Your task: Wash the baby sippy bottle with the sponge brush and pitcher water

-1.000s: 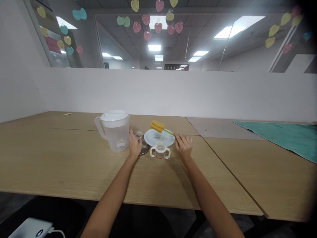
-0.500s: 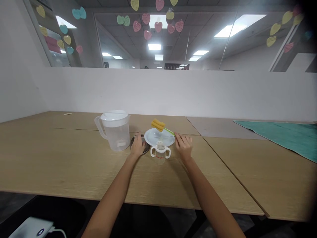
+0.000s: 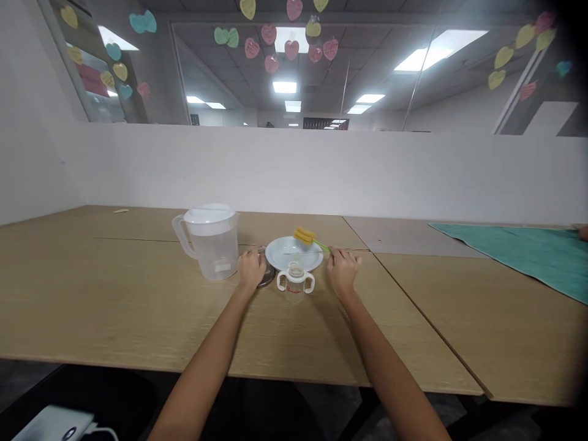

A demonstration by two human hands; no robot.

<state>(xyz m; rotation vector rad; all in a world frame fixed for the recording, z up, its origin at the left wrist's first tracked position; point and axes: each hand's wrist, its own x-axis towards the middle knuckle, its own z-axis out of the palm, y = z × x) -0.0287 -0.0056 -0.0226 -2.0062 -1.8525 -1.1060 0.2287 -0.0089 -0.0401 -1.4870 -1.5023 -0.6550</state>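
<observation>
My right hand (image 3: 343, 267) is closed around the thin green handle of a yellow sponge bottle brush (image 3: 304, 236). The brush head is over the far side of a white plate (image 3: 275, 254). Curled at the left side of a round metal dish (image 3: 267, 277) is my left hand (image 3: 252, 267). It covers part of the dish, and what its fingers hold, if anything, is hidden. Between my hands, in front of the plate, a clear baby bottle (image 3: 295, 285) with two white side handles stands upright, its top uncovered.
A clear plastic pitcher (image 3: 215, 248) with a white lid stands left of my left hand. A green cloth (image 3: 519, 248) lies at the right, with part of another person's hand (image 3: 583, 233) at its edge. Below the table sits a white device (image 3: 55, 424) with a cable.
My left hand has shifted left across the dish and its fingers have curled in. The brush head has dropped lower and moved right, toward my right hand.
</observation>
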